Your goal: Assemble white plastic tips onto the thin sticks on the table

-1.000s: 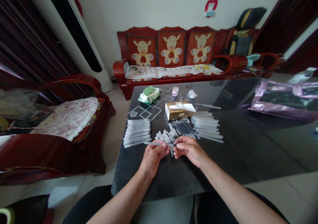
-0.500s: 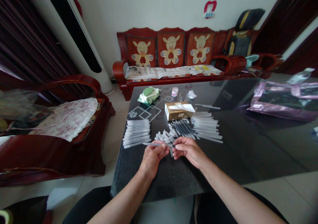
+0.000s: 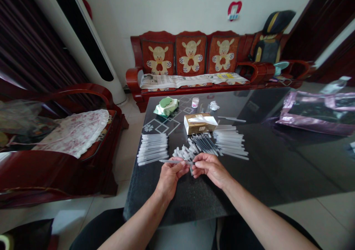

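Over the near part of the dark table (image 3: 166, 202), my left hand (image 3: 172, 174) is closed around a whitish pen barrel (image 3: 169, 161), its narrow end pointing left. My right hand (image 3: 212, 170) pinches a thin dark refill (image 3: 193, 163) at the barrel's right end; how far it sits inside I cannot tell. Just beyond my fingers lies a heap of small white caps (image 3: 183, 153). Behind my right hand are several dark refills (image 3: 205, 143). A row of white pens (image 3: 153, 149) lies to the left, and a stack of whitish pen barrels (image 3: 230, 141) to the right.
A gold tissue box (image 3: 200, 124) stands behind the refills. Farther back are a green wipes pack (image 3: 166, 106), a small white-pink cup (image 3: 195, 102) and a crumpled tissue (image 3: 214, 105). A pink-edged plastic bag (image 3: 316, 113) lies at right. A wooden sofa (image 3: 191, 56) stands beyond the table.
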